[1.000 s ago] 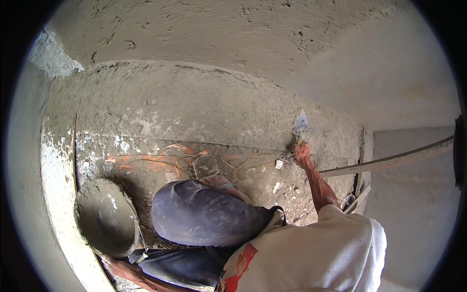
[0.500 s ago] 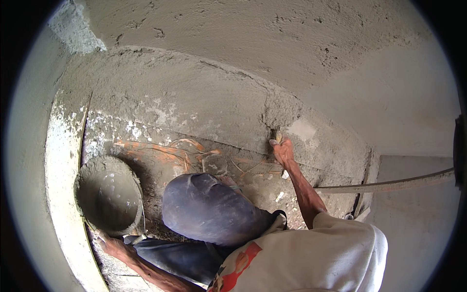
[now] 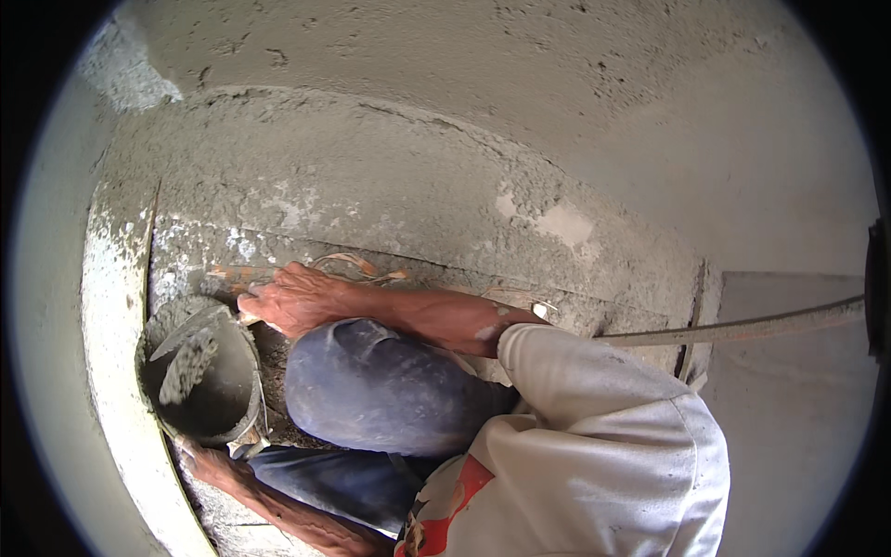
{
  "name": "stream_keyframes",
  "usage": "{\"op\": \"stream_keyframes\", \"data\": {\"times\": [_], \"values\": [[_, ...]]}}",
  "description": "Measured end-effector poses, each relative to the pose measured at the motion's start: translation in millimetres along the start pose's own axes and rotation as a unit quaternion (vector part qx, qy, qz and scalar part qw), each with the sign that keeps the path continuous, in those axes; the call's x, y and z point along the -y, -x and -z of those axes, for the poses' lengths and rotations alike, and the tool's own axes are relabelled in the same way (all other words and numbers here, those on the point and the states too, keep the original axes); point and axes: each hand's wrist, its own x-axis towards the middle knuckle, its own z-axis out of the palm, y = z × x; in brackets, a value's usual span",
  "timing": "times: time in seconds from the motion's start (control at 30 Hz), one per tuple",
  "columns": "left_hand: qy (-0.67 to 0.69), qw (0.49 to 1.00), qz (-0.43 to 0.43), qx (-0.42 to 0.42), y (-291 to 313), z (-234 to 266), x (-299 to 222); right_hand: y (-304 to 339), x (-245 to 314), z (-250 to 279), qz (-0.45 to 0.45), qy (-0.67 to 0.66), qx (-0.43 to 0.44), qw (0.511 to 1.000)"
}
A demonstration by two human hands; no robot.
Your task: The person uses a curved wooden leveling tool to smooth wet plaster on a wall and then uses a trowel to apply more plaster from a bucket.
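A round bucket (image 3: pixel 262 395) coated with grey mortar stands at the left. My right hand (image 3: pixel 295 299) is closed round the handle of a trowel (image 3: pixel 182 332), whose blade reaches in over the bucket's mouth. A rough lump of wet mortar (image 3: pixel 188 369) shows at the blade, above the mortar inside. At the bucket's near side, my left hand (image 3: pixel 212 466) grips the lower rim, its fingertips partly hidden.
Ahead rises a wall (image 3: pixel 399 186) with grey plaster and paler patches. My bent knee (image 3: pixel 390 385) is beside the bucket. Orange strips (image 3: pixel 246 273) lie along the wall's foot. A whitish board edge (image 3: pixel 116 325) runs left of the bucket, and a long strip (image 3: pixel 733 325) juts in from the right.
My right hand has swung left from the wall to the bucket, bringing the trowel over its mouth. A mortar lump now shows there. My left hand stays at the bucket.
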Motion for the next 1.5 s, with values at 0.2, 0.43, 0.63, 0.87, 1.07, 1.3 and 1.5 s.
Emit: {"op": "stream_keyframes", "data": {"times": [0.2,0.43,0.63,0.87,1.07,1.3,1.5], "values": [[0.018,0.999,0.010,-0.038,-29,23,18,202,-74,-8,-0.445,-0.167,-0.177,0.862],[-0.018,1.000,-0.018,0.010,-49,12,20,654,-57,-17,-0.612,0.130,-0.378,0.683],[-0.034,0.998,-0.057,0.015,-59,25,26,584,-60,-114,-0.669,-0.049,-0.468,0.575],[-0.046,0.994,-0.095,0.014,-15,2,4,389,-86,-54,-0.628,-0.113,-0.374,0.673],[-0.020,0.992,-0.119,0.022,-9,-8,5,275,-99,-7,-0.640,-0.266,-0.321,0.645],[0.030,0.996,-0.074,0.049,-5,-4,-4,191,-78,-18,-0.520,-0.134,-0.196,0.821],[0.059,0.994,-0.075,0.052,-13,-7,7,10,-4,-10,-0.254,-0.167,0.148,0.941]]}}
